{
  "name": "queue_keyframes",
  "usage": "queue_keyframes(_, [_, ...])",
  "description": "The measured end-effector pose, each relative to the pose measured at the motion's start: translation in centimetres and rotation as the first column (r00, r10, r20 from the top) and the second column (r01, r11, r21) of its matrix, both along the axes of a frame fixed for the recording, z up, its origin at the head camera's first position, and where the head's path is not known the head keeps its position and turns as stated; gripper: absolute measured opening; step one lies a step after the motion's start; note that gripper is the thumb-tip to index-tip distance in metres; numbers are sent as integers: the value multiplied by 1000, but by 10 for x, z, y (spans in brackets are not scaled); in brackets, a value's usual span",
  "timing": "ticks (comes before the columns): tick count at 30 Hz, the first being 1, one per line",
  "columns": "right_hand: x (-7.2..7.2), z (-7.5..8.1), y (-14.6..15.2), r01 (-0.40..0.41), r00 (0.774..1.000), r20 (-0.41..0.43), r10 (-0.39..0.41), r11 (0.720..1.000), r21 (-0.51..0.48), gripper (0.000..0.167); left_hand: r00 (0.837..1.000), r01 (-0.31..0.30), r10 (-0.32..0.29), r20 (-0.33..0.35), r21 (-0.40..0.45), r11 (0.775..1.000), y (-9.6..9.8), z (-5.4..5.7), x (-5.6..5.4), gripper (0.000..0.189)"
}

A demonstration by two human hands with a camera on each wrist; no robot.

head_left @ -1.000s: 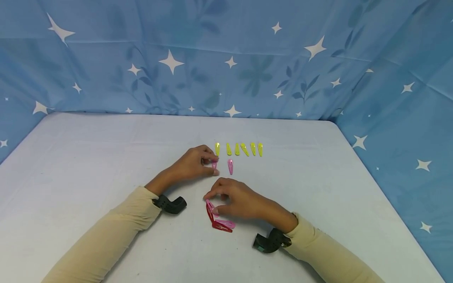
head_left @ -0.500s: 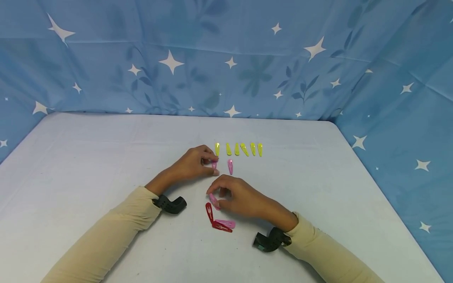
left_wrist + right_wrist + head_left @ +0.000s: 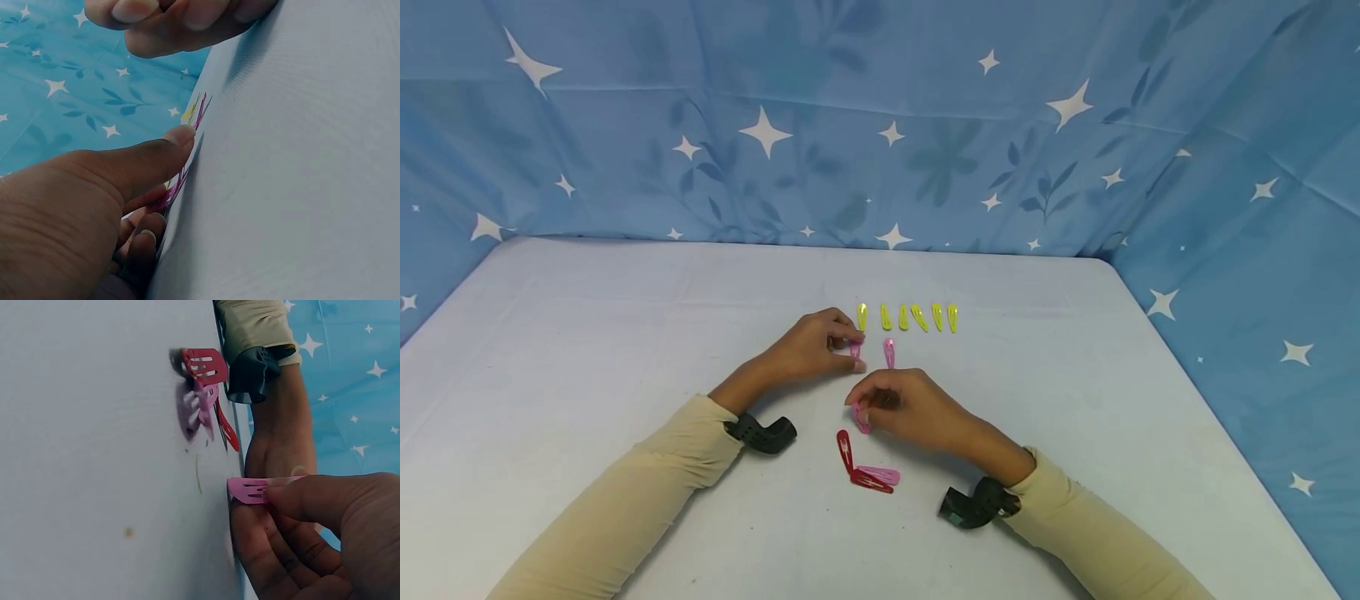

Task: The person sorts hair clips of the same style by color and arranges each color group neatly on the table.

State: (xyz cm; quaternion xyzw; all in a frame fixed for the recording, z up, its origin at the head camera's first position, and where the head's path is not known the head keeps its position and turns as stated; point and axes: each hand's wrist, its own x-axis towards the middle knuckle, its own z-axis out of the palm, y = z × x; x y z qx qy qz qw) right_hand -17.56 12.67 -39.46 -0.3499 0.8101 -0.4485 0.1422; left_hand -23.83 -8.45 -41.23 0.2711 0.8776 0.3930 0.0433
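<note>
My left hand (image 3: 816, 343) rests on the table with thumb and fingertips at the two ends of a pink hair clip (image 3: 855, 350), mostly covered by the fingers. Between thumb and index finger of my right hand (image 3: 917, 408) a second pink hair clip (image 3: 247, 490) is pinched, its rounded end sticking out. This hand is close over the table, nearer to me than the left one. Just beyond its knuckles lies another pink hair clip (image 3: 890, 351), upright in the head view. Two red hair clips (image 3: 845, 451) and one more pink hair clip (image 3: 883, 475) lie loosely together below the right hand.
Several yellow hair clips (image 3: 903, 317) form a row behind both hands, one of them tilted. The white table (image 3: 625, 333) reaches back to a blue curtain (image 3: 820, 167) with white stars. Each wrist wears a black camera (image 3: 763, 434).
My right hand has drawn its pink hair clip away from the red ones, up and slightly right in the head view. The left hand stays where it was.
</note>
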Motion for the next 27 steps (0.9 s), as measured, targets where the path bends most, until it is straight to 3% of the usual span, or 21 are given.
queue_keyframes(15, [-6, -2, 4, 63, 997, 56, -61, 997, -49, 18, 1000, -4, 5, 7, -14, 1000, 0, 2, 1, 40])
queue_keyframes(27, [-14, -2, 9, 158, 984, 89, -152, 986, -56, 18, 1000, 0, 0, 13, 5, 1000, 0, 1, 0, 40])
